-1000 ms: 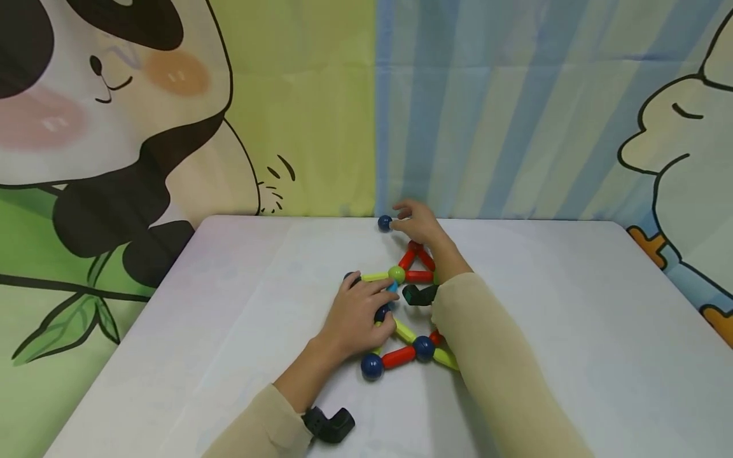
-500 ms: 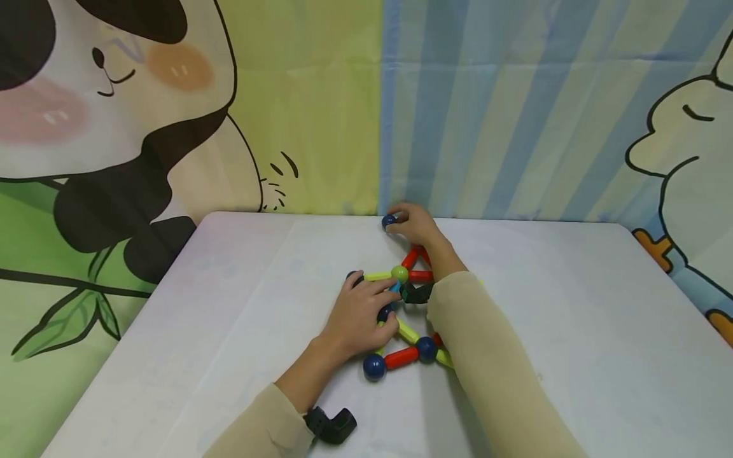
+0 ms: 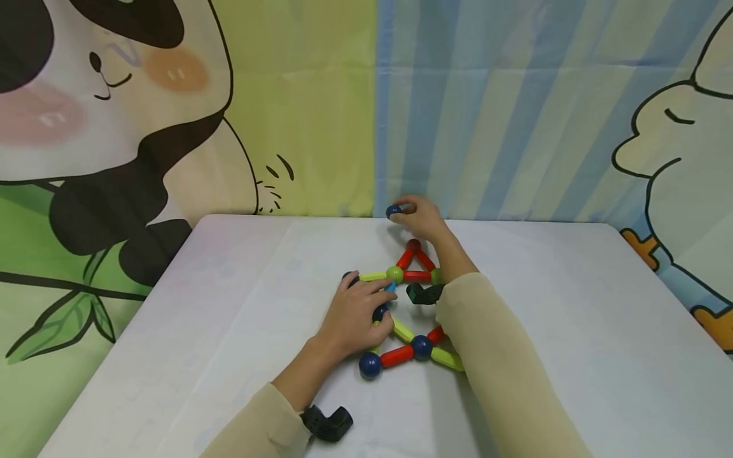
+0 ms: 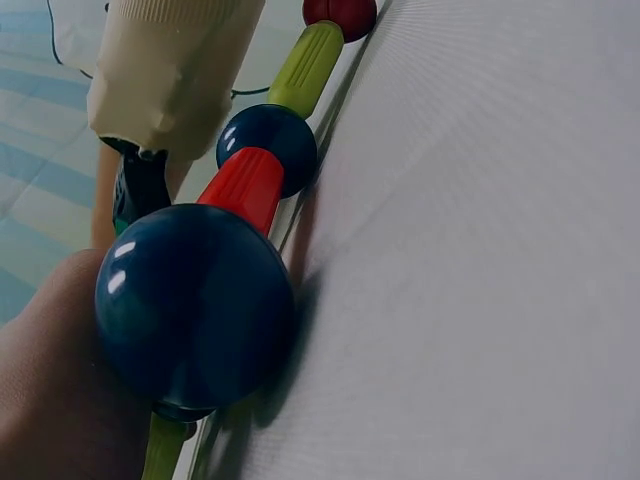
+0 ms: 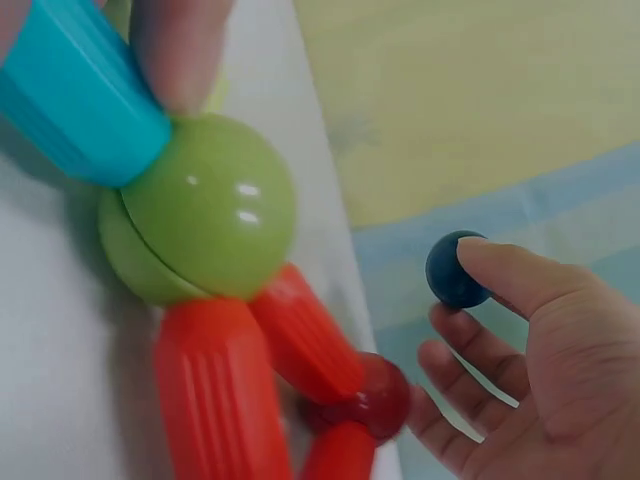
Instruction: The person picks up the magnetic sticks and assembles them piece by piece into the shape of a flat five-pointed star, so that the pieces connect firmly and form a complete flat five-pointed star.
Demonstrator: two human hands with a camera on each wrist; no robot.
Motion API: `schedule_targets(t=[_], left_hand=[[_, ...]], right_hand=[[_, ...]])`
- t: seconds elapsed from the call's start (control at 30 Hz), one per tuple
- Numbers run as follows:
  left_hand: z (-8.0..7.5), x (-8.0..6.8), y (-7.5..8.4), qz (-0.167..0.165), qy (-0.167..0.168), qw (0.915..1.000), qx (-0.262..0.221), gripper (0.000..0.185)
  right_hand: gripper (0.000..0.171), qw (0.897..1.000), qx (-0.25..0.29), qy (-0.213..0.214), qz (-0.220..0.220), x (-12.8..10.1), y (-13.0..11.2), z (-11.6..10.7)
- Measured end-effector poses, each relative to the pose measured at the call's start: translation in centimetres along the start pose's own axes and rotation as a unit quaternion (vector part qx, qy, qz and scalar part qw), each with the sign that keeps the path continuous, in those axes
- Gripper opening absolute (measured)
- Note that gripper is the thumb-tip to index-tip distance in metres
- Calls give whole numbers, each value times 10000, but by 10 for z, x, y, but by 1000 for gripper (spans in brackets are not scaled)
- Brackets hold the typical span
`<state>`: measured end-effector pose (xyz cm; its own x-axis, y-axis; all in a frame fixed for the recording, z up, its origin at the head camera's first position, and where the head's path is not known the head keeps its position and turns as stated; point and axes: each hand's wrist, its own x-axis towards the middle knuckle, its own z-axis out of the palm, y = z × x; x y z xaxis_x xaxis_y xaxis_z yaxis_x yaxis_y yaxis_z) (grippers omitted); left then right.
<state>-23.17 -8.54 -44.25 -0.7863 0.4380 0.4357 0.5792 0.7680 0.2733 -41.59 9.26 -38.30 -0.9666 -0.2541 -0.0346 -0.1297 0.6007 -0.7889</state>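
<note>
A flat toy build of coloured rods and balls [image 3: 397, 356] lies mid-table, with a red triangle [image 3: 417, 276] at its far end. My right hand [image 3: 420, 217] is beyond the triangle near the table's back edge and pinches a dark blue ball [image 3: 393, 210] [image 5: 455, 270] with thumb and fingers. My left hand [image 3: 355, 316] rests on the build's left side. Its fingertips [image 5: 180, 45] hold the cyan rod [image 5: 80, 105] next to the green ball [image 3: 394, 274] [image 5: 210, 205]. In the left wrist view a blue ball [image 4: 195, 305], a red rod [image 4: 250, 185] and a second blue ball [image 4: 268, 148] run in a line.
The white table [image 3: 572, 305] ends at a cartoon cloth backdrop [image 3: 487, 108] just behind my right hand. A black device sits on each wrist [image 3: 328, 423] [image 3: 422, 293]. My right sleeve [image 3: 498, 375] crosses the build's right side.
My right hand has closed on the loose dark blue ball and raised it a little off the table. My left hand has stayed on the build.
</note>
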Motion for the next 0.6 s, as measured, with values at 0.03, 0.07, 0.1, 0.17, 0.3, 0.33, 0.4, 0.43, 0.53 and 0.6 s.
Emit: schedule_targets(t=[0.03, 0.07, 0.1, 0.17, 0.3, 0.33, 0.4, 0.43, 0.53, 0.6], left_hand=[[0, 0, 0, -20, -7, 10000, 9, 35], [-1, -1, 0, -35, -25, 10000, 13, 35], [-1, -1, 0, -49, -36, 10000, -1, 35], [-1, 0, 1, -44, -43, 10000, -1, 35], [2, 1, 2, -43, -37, 10000, 8, 35], [3, 0, 2, -37, -15, 10000, 18, 35], [5, -1, 1, -35, 41, 10000, 26, 34], [5, -1, 1, -39, 68, 10000, 39, 34], [4, -2, 0, -36, 133, 9999, 44, 34], [3, -2, -1, -33, 135, 9999, 25, 34]], right_hand=[[44, 10000, -6, -20, -35, -2, -1, -2], [44, 10000, 16, -26, -56, -4, -2, -5], [45, 9999, 27, -38, -93, -6, -3, -8], [46, 9998, 126, -54, -146, -11, -3, -16], [48, 9982, 570, -129, -106, -27, -5, -32], [48, 9978, 642, -146, -116, -31, -5, -36], [48, 9969, 766, -124, -135, -40, -6, -43], [48, 9967, 785, -112, -159, -44, -6, -46], [47, 9964, 814, -23, -247, -54, -3, -56], [47, 9965, 800, 26, -253, -62, -1, -64]])
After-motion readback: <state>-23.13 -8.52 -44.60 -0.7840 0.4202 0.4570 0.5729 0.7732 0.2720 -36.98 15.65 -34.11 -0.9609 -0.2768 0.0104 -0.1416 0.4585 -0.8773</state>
